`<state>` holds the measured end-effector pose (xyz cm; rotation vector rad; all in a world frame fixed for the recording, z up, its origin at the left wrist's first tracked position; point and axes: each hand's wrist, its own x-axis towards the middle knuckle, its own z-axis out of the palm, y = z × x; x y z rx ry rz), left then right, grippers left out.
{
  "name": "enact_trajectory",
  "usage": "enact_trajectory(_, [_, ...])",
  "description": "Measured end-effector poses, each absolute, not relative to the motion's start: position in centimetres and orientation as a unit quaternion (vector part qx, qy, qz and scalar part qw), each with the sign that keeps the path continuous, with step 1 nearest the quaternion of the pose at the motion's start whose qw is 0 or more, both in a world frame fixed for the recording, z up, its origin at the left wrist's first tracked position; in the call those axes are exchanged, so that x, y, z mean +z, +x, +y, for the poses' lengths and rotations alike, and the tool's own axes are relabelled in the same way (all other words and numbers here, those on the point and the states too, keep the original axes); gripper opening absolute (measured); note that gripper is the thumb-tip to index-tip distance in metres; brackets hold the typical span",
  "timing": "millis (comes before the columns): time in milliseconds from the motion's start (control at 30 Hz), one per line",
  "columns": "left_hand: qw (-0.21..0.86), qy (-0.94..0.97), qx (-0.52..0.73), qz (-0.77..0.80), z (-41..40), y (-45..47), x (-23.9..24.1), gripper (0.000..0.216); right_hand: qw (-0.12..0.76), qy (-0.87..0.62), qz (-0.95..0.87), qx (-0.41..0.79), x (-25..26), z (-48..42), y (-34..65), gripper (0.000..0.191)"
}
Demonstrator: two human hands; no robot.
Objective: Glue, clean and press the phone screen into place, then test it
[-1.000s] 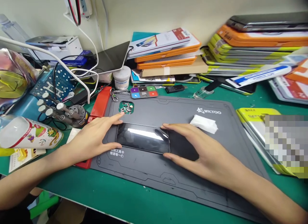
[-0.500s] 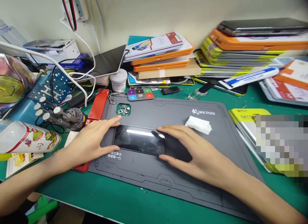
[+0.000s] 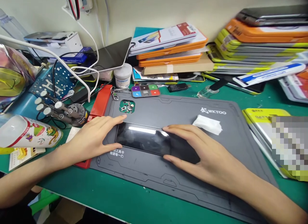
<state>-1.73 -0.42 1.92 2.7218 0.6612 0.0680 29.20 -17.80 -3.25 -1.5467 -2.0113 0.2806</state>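
A black smartphone (image 3: 143,139) lies flat, screen up, on a dark grey work mat (image 3: 183,108). A white strip of light reflects off its glass. My left hand (image 3: 97,135) grips the phone's left end, thumb on the near corner and fingers on the far one. At the other end my right hand (image 3: 202,150) spans the phone the same way, with thumb and fingertips against its long edges. A folded white wipe (image 3: 208,124) rests on the mat beyond my right hand. Small metal parts (image 3: 127,107) sit in the mat's cut-out near my left fingertips.
A screwdriver stand (image 3: 77,115) and a printed cup (image 3: 31,131) stand to the left. Behind the mat are a white jar (image 3: 123,76), a glass bottle (image 3: 208,90) and stacked boxes (image 3: 168,54). Yellow-grey battery packs (image 3: 267,116) lie at right.
The view has shifted a little, so most things appear slightly farther right. Both hands keep their places at the phone's ends, and the phone still lies on the mat.
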Motion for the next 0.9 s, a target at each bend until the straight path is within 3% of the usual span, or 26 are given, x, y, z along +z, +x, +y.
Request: enact_trajectory(900, [0.156, 0.960, 0.019, 0.233, -0.14, -1.70, 1.82, 0.075, 0.266, -0.582, -0.760, 0.116, -2.79, -17.74, 29.26, 0.056])
